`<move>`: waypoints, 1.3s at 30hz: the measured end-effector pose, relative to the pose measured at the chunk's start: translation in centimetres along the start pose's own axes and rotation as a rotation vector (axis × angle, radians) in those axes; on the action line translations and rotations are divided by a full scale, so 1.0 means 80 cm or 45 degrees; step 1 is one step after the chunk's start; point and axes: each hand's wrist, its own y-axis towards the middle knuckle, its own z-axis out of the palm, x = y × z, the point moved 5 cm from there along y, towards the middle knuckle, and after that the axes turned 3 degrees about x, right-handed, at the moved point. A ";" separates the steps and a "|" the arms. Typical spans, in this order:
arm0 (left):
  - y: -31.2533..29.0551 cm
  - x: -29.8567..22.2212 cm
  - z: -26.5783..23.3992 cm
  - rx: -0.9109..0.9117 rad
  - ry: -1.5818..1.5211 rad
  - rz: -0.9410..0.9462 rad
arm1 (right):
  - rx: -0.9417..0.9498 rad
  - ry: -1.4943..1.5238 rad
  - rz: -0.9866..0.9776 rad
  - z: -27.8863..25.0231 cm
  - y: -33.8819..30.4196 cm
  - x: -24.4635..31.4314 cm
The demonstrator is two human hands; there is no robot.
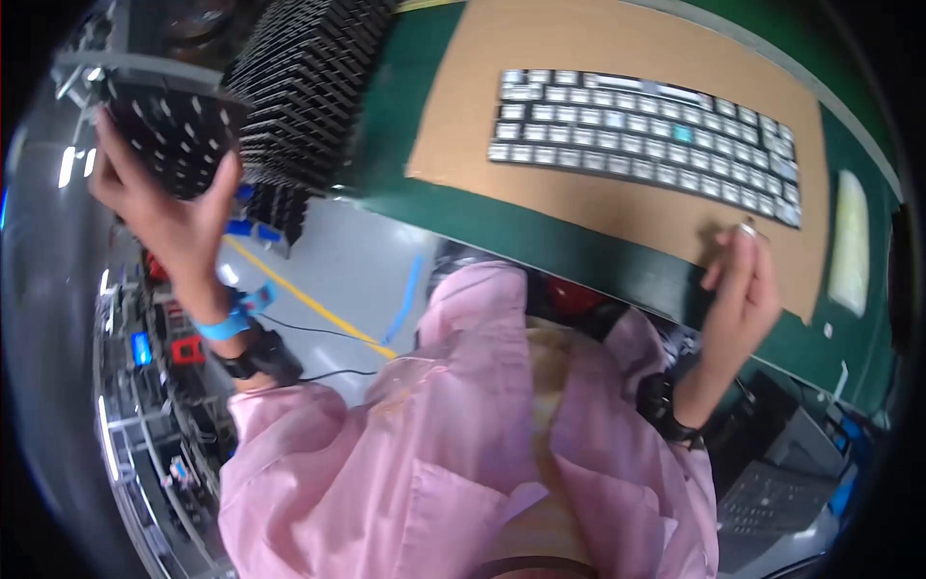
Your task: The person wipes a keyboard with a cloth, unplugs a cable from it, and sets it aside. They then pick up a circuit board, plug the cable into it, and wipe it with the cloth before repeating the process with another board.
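By L hand (162,207) a dark panel (181,133) is gripped well left of the kbd (646,143), while R hand (745,275), curled, is held nearer, just off kbd's near R corner (anything pinched can't be told), kbd being laid on cardboard (458,125), long axis approx. L–R.
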 end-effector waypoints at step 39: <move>-0.007 -0.230 0.144 0.993 -1.466 0.362 | -0.399 -0.131 0.359 -0.079 0.021 -0.010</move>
